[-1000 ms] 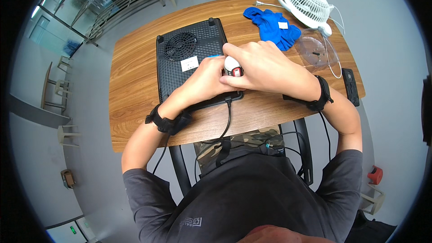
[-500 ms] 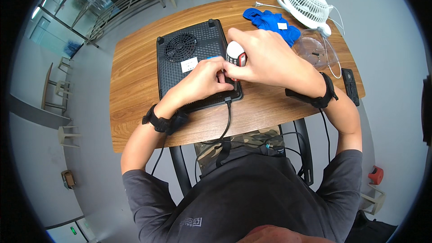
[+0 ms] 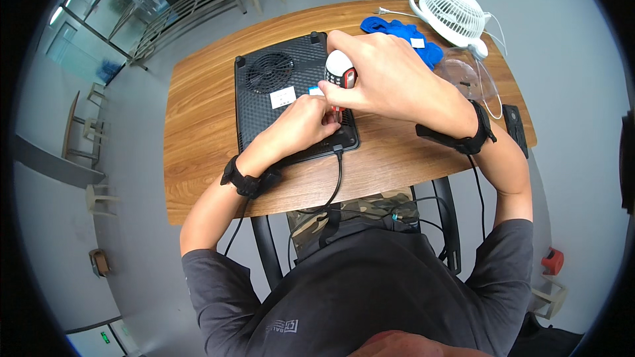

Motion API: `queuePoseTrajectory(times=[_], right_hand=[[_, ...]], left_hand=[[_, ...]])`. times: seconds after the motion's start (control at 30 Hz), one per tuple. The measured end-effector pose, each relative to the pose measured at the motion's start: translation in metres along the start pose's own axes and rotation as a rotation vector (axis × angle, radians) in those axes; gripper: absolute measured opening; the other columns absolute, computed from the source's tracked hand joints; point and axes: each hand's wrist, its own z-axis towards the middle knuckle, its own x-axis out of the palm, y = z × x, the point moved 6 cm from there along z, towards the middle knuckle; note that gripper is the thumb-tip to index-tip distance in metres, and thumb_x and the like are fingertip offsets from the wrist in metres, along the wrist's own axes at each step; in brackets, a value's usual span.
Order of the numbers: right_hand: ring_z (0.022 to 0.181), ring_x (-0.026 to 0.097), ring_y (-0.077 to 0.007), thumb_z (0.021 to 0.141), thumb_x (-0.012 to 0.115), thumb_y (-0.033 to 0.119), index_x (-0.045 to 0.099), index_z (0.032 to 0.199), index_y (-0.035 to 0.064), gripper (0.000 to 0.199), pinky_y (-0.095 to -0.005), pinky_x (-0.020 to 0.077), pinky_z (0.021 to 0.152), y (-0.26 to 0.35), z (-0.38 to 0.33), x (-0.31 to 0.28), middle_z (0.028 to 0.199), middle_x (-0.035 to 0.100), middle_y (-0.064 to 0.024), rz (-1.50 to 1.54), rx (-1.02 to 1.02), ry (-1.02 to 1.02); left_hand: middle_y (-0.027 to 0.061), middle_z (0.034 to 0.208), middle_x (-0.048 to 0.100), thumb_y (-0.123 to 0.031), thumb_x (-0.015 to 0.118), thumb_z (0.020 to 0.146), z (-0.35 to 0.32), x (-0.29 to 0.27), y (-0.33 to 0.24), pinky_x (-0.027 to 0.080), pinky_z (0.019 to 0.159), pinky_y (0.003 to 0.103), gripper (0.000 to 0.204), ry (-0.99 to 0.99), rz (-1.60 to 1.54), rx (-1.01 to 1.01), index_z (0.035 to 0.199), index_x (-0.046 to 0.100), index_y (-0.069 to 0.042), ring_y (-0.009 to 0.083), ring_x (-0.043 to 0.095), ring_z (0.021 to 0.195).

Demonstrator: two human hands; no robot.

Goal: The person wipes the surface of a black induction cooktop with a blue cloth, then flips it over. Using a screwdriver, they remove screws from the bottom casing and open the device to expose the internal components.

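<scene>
A flat black appliance (image 3: 254, 107) with a round fan grille lies underside up on the table. My right hand (image 3: 393, 79) is wrapped round a screwdriver (image 3: 338, 67) with a white, black and red handle, held upright with its tip pointing down at the appliance's near right part. Beside the tip, my left hand (image 3: 299, 125) has its thumb and fingers pinched together low over the corner. Whatever sits between those fingers is too small and hidden to make out. A black cable (image 3: 340, 170) runs from the appliance's near edge toward my lap.
On the wooden table (image 3: 198, 125) are a blue cloth (image 3: 397, 30), a white fan (image 3: 453, 12) with its cord, a clear plastic bowl (image 3: 468, 74) with small dark pieces inside, and a black oblong object (image 3: 514, 129) at the right edge.
The screwdriver and my right hand have shifted slightly to the left and tilted. My left fingers have drawn in closer round the screwdriver's tip.
</scene>
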Motion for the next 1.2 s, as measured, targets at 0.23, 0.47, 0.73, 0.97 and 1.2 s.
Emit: queuePoseTrajectory(times=[0.23, 0.47, 0.73, 0.97, 1.2], right_hand=[[0.075, 0.072, -0.0392, 0.082, 0.074, 0.035, 0.062, 0.095, -0.0005, 0.039, -0.0466, 0.0577, 0.065, 0.032, 0.033, -0.007, 0.077, 0.070, -0.0199, 0.023, -0.060, -0.016], [0.071, 0.070, -0.0407, 0.082, 0.072, 0.036, 0.061, 0.093, -0.0011, 0.040, -0.0465, 0.0576, 0.064, 0.080, 0.062, 0.036, 0.074, 0.069, -0.0219, 0.112, -0.221, 0.008], [0.068, 0.070, -0.0389, 0.083, 0.071, 0.031, 0.059, 0.088, -0.0017, 0.035, -0.0457, 0.0567, 0.060, 0.131, 0.089, 0.105, 0.072, 0.068, -0.0207, 0.237, -0.356, 0.131], [0.067, 0.067, -0.0397, 0.087, 0.071, 0.031, 0.053, 0.090, -0.0001, 0.036, -0.0457, 0.0533, 0.061, 0.144, 0.096, 0.141, 0.073, 0.067, -0.0187, 0.292, -0.350, 0.225], [0.069, 0.069, -0.0401, 0.083, 0.069, 0.029, 0.058, 0.093, -0.0020, 0.034, -0.0466, 0.0563, 0.060, 0.145, 0.096, 0.159, 0.078, 0.069, -0.0207, 0.262, -0.348, 0.257]], left_hand=[[0.0188, 0.081, 0.069, -0.007, 0.069, 0.081, -0.027, -0.057, 0.007, 0.055, 0.071, 0.043, 0.010, -0.151, 0.195, -0.025, 0.084, 0.067, 0.002, 0.0353, 0.069, 0.077], [0.0192, 0.079, 0.072, -0.008, 0.069, 0.083, -0.111, -0.121, 0.106, 0.055, 0.072, 0.040, 0.010, -0.098, 0.447, -0.462, 0.085, 0.074, 0.001, 0.0336, 0.070, 0.074], [0.0170, 0.080, 0.073, -0.006, 0.072, 0.078, -0.215, -0.112, 0.207, 0.055, 0.075, 0.042, 0.003, -0.107, 0.374, -0.726, 0.078, 0.072, -0.003, 0.0344, 0.070, 0.080], [0.0172, 0.079, 0.072, -0.006, 0.075, 0.078, -0.232, -0.109, 0.217, 0.055, 0.073, 0.042, 0.006, -0.139, 0.339, -0.730, 0.080, 0.070, -0.002, 0.0342, 0.070, 0.078], [0.0163, 0.078, 0.072, -0.008, 0.079, 0.077, -0.239, -0.112, 0.212, 0.054, 0.072, 0.041, 0.011, -0.172, 0.252, -0.711, 0.082, 0.071, -0.002, 0.0326, 0.069, 0.077]])
